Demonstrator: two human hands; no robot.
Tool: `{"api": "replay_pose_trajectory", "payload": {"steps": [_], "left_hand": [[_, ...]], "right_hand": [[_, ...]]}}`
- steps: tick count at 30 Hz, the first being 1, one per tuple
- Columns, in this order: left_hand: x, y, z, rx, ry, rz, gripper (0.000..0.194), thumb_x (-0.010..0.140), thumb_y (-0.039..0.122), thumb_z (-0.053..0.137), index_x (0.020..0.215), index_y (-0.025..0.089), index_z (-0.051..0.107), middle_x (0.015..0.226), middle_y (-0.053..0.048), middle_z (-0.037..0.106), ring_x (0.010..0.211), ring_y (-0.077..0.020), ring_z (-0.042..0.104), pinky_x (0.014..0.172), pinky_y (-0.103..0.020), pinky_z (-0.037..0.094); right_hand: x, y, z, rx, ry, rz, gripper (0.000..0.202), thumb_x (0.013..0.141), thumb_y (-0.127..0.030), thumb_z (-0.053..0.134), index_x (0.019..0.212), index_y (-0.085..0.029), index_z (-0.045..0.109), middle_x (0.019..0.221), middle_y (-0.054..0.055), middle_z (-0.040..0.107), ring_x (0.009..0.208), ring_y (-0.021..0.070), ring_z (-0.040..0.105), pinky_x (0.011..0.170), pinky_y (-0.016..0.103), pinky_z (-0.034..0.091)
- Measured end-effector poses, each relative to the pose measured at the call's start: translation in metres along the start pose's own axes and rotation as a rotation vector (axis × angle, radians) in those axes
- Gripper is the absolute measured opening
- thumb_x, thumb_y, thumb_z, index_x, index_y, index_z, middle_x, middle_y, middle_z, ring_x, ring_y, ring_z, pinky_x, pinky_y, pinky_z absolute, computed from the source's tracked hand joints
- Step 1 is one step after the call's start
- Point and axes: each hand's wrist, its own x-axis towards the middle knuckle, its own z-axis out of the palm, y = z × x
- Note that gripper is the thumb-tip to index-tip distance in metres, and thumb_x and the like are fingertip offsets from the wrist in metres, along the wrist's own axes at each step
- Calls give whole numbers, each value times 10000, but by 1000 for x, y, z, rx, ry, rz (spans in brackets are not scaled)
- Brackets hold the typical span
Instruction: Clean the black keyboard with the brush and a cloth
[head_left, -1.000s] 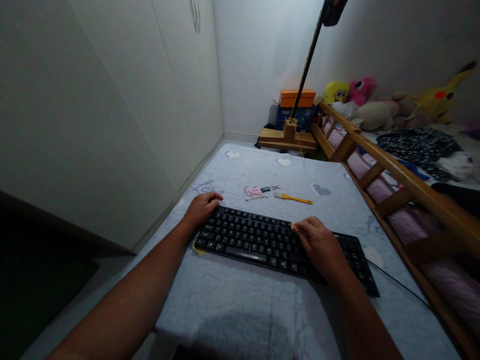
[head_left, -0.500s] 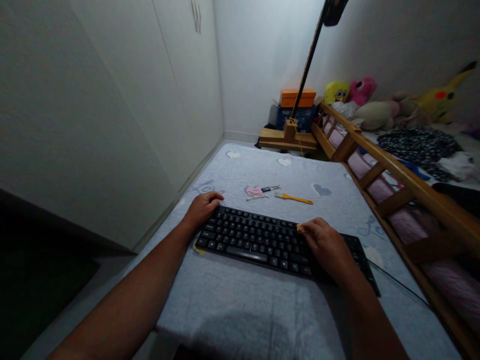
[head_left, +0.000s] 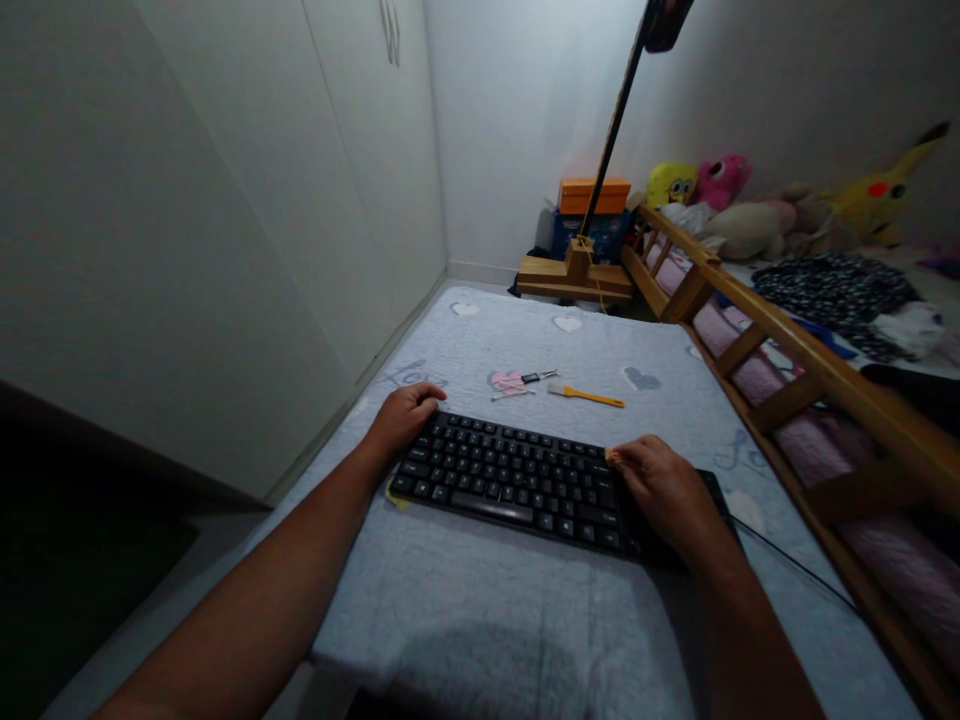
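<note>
A white wardrobe (dimly lit) adjoins a pale wall.

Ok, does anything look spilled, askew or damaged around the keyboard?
Nothing looks spilled or damaged. The keyboard sits slanted, its right end lower in view than its left; the right hand hides some keys.

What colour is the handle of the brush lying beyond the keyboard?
The brush handle is yellow-orange; it shows in the head view.
</note>
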Motion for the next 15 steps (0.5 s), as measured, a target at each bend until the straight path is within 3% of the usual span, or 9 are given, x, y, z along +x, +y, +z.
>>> {"api": "replay_pose_trajectory", "payload": {"steps": [15], "left_hand": [[1,-4,1,26,0,10,388,759,357,470,952,165,747,836,-54,729,794,-241,655,785,-354,486]], "right_hand": [[-2,7,-4,-4,20,28,242,933,-293,508,894,-205,730,925,69,676,834,215,673,756,323,491]]}}
